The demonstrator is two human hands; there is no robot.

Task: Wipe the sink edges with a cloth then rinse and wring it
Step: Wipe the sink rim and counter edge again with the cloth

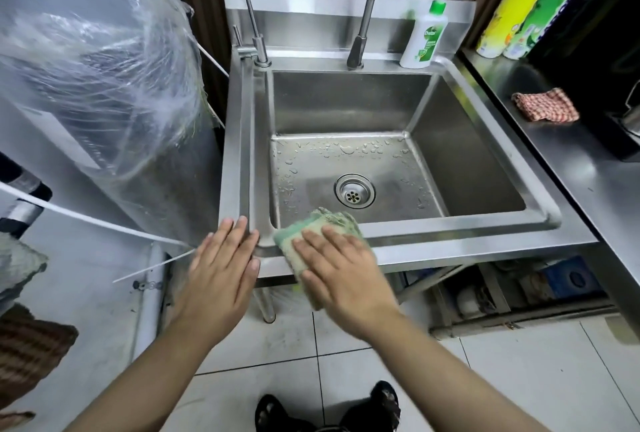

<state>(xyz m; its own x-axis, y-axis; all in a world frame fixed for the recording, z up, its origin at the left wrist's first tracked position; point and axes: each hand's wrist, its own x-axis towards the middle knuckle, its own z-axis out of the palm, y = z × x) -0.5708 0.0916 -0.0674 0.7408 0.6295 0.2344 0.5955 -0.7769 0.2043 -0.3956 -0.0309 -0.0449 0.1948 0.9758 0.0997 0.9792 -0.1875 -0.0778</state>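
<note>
We pressed our right hand [341,267], fingers straight, flat on the green-and-tan cloth [323,220], which lay over the front rim of the sink [450,224] near its left corner. Our left hand [225,265] rested open on that corner, just beside the cloth. Drops dotted the basin around the drain [354,190]. 2 taps [260,51] and a soap bottle [424,40] stood at the back; a red checked rag [545,104] lay on the bench [561,161] to the right.

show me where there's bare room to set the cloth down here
Free: the sink's front rim from the right hand to the right corner; the counter nearer than the red checked cloth; the basin floor around the drain. Crowded: the back ledge, with taps and soap bottle; the front-left corner, with the left hand and green cloth.
</note>
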